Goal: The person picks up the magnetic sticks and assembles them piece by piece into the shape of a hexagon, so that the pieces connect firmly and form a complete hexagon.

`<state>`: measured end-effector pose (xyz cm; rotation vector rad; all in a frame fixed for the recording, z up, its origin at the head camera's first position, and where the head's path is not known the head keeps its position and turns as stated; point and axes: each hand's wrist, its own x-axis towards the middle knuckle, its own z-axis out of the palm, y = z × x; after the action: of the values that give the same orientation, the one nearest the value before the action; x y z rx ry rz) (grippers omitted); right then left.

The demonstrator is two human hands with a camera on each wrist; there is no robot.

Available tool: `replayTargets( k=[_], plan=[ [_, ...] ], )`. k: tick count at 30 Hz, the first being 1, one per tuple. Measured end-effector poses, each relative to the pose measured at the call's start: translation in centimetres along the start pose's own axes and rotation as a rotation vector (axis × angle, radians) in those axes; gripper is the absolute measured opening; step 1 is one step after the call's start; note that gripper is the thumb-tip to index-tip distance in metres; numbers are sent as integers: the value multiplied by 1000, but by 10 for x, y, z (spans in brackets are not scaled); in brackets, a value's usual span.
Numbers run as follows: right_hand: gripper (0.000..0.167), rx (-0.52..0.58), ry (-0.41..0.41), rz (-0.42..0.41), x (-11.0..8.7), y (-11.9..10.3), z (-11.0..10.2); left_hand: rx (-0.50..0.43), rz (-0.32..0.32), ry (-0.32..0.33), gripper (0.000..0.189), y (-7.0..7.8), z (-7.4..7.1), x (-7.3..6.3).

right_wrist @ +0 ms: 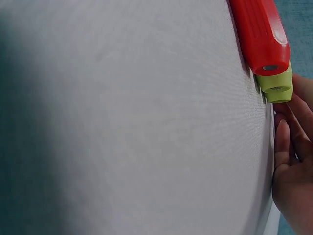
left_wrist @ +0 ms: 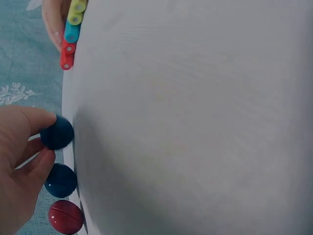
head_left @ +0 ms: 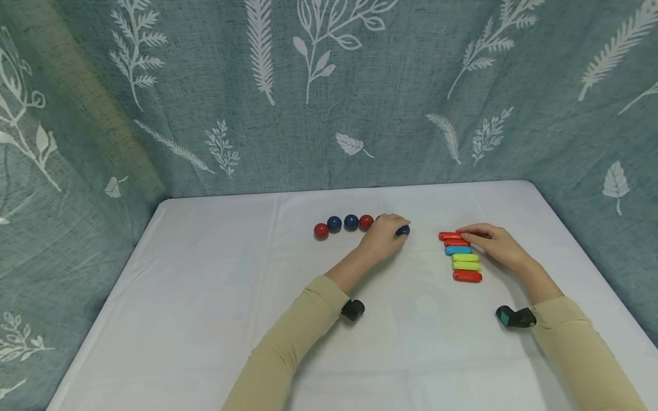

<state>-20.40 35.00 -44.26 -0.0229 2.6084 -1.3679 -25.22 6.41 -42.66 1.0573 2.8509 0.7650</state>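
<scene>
Left hand (head_left: 384, 237) pinching 1 glossy dark-blue ball (head_left: 403, 230), right hand (head_left: 492, 243) pinching 1 red stick (head_left: 449, 236)

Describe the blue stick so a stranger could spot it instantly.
On the white table, right of the balls, a column of sticks has the right hand at its far end. The blue stick is third from that end, the only blue one among red and yellow-green.
</scene>
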Motion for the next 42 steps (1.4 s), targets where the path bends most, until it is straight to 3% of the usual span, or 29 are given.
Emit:
replayTargets(
  k=[11,17,25,42],
  plan=[
    [56,-10,-13,18,2,-3,4,-72,-59,-63,38,-4,-2,-19],
    [58,5,-30,35,3,-3,4,-147,-12,-63,38,-12,-3,-34],
    [61,-25,-50,69,1,-4,1,-268,-53,-93,36,-17,-9,-66],
    [63,-3,-53,75,1,-6,-2,-311,-114,-93,34,-21,-31,-138]
  ],
)
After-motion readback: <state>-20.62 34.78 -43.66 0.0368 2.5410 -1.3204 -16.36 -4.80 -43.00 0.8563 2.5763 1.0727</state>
